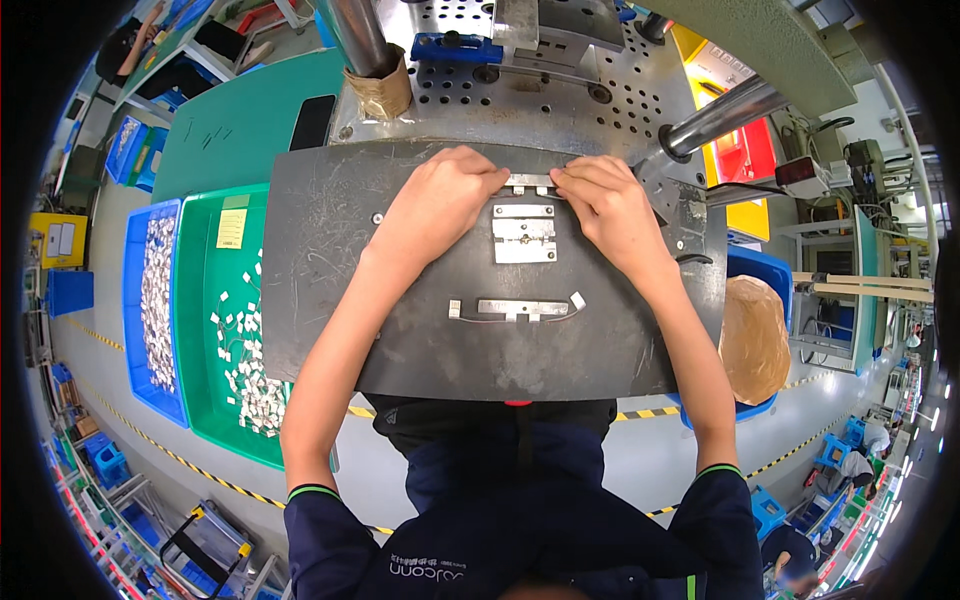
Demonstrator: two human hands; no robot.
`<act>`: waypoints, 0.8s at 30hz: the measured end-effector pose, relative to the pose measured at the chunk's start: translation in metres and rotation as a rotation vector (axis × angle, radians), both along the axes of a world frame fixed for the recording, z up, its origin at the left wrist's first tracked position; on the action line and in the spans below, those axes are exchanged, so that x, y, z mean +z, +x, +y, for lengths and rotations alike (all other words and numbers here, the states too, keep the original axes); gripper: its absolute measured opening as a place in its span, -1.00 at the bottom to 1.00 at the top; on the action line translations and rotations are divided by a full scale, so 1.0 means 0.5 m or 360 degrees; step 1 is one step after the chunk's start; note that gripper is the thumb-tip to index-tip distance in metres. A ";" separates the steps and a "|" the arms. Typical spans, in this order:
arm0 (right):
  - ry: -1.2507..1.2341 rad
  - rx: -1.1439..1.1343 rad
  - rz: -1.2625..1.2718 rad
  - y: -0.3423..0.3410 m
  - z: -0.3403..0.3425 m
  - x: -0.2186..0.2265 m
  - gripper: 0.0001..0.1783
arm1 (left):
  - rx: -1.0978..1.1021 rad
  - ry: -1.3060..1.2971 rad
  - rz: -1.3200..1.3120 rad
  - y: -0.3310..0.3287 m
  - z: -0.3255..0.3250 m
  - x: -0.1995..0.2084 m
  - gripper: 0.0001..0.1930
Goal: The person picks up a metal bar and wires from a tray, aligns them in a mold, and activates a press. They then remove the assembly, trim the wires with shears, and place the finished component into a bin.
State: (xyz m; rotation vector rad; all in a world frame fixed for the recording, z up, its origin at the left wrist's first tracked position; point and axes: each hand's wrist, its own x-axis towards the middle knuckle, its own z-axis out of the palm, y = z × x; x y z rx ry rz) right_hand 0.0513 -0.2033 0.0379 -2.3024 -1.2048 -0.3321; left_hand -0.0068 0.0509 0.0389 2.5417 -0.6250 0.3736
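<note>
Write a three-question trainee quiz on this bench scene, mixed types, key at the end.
1. Multiple choice: which bare hand is at the right end of the far silver metal bar? A) left B) right C) neither
2. True or false: the square silver metal block lies between the far bar and the near silver metal bar.
3. Open: what lies loose in the green rectangular plastic bin left of the dark flat work plate?

Key:
1: B, the right bare hand.
2: True.
3: Mainly small white connector-like pieces.
</note>
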 end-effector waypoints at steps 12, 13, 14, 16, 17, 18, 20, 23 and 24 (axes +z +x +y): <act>0.0846 0.0124 0.1312 -0.069 -0.025 0.006 -0.72 | 0.0072 -0.1335 0.0752 -0.102 -0.012 0.011 -0.77; 0.0710 0.0183 0.1209 -0.066 -0.029 0.001 -0.70 | 0.0070 -0.1252 0.0677 -0.105 -0.017 0.008 -0.77; 0.0574 0.0242 0.1106 -0.065 -0.032 -0.003 -0.68 | 0.0068 -0.1169 0.0603 -0.108 -0.021 0.004 -0.76; 0.0551 0.0158 0.1132 -0.067 -0.026 -0.006 -0.66 | 0.0072 -0.1101 0.0529 -0.103 -0.021 -0.003 -0.72; 0.0586 0.0125 0.1128 -0.071 -0.025 -0.008 -0.65 | 0.0069 -0.1121 0.0509 -0.103 -0.022 -0.003 -0.71; 0.0617 0.0088 0.1125 -0.073 -0.027 -0.012 -0.65 | 0.0065 -0.1145 0.0493 -0.102 -0.024 -0.008 -0.70; 0.0611 0.0091 0.1094 -0.070 -0.022 -0.016 -0.65 | 0.0052 -0.1009 0.0398 -0.094 -0.015 -0.013 -0.69; 0.0445 0.0105 0.0791 -0.067 -0.023 -0.001 -0.64 | 0.0024 -0.0703 0.0150 -0.088 0.002 -0.011 -0.68; 0.0289 0.0125 0.0508 -0.064 -0.022 0.000 -0.64 | 0.0014 -0.0527 -0.0018 -0.085 0.006 -0.012 -0.67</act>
